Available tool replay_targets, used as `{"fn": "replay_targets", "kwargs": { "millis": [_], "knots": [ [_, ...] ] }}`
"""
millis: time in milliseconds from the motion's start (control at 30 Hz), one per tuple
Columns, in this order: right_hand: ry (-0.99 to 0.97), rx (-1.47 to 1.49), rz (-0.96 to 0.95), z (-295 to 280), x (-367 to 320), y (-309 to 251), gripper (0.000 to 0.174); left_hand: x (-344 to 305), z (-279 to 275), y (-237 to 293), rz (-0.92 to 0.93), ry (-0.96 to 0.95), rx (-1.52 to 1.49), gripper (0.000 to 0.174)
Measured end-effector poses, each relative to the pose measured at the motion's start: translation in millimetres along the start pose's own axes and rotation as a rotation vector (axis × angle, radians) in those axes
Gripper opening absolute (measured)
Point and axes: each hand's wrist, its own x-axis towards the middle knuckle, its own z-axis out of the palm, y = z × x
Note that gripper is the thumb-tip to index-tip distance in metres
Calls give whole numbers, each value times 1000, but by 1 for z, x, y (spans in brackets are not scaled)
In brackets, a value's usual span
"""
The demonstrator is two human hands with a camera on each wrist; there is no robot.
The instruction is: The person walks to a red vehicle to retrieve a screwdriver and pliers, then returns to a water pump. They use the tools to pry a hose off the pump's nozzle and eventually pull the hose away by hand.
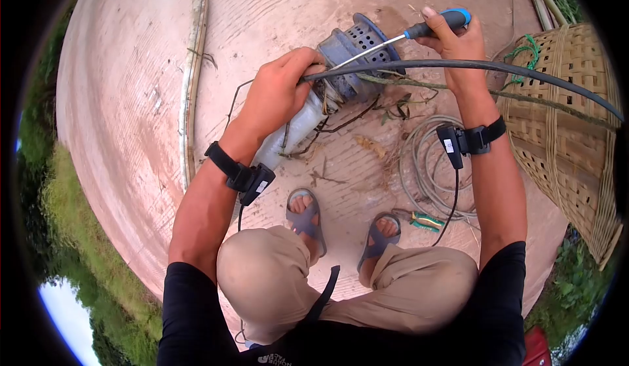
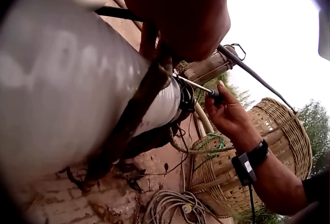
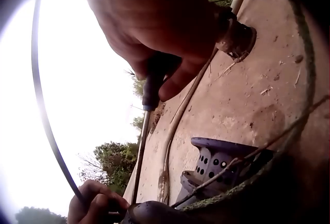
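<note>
On the concrete floor [image 1: 131, 71] we see the woven basket [image 1: 563, 123] to the right of the pump [image 1: 298, 123], with a grey cable coil [image 1: 426, 163] near the pump's right side. The left hand [image 1: 278, 91] has its grip clenched round the pump's pale body, beside the black cable [image 1: 458, 64]. The right hand [image 1: 455, 41] grasps the screwdriver [image 1: 380, 43], its tip at the pump's blue perforated end.

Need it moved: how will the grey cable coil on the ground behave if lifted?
Probably floppy: the grey cable coil lies in loose, uneven loops, so it would likely sag and spread. It looks thin, so probably light.
</note>
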Motion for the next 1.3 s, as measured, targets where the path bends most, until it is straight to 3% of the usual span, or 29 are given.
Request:
{"fn": "replay_targets", "kwargs": {
  "millis": [67,167,200,333,400,467,533,667,733,800,900,1067,1133,1300],
  "knots": [
    [-7,-35,6,7,20,5,48,4,0,-3,-86,22,-2,21],
    [-297,-27,-10,22,60,16,43,5,-1,-1,-91,31,-22,19],
    [-300,-21,-9,22,63,26,43,3,0,4,-98,10,-49,18],
    [-233,99,222,8,50,63,46,5,10,10,-37,-25,-68,11],
    [-71,154,316,-4,28,62,46,5,11,8,-63,-9,-37,10],
    [-22,174,319,-15,17,48,42,10,9,2,-71,17,8,11],
    [91,275,140,-25,9,30,34,12,7,-3,-141,70,53,11],
    [132,236,96,-60,-3,1,27,8,11,5,-119,21,44,12],
    [49,157,169,-65,-26,-8,23,3,16,6,-139,20,23,13],
    [94,155,129,-52,-44,-10,21,-2,18,7,-161,25,8,14],
    [12,104,58,-38,-49,-18,20,-14,7,5,-301,-65,-189,27],
    [83,175,130,-39,-63,7,22,-39,-11,16,-408,-48,-248,33],
    [95,186,185,-45,-77,9,23,-45,-16,19,-576,-23,-329,31],
    [198,223,296,-63,-111,11,18,-71,-9,1,-595,-17,-184,28]
  ]
}}
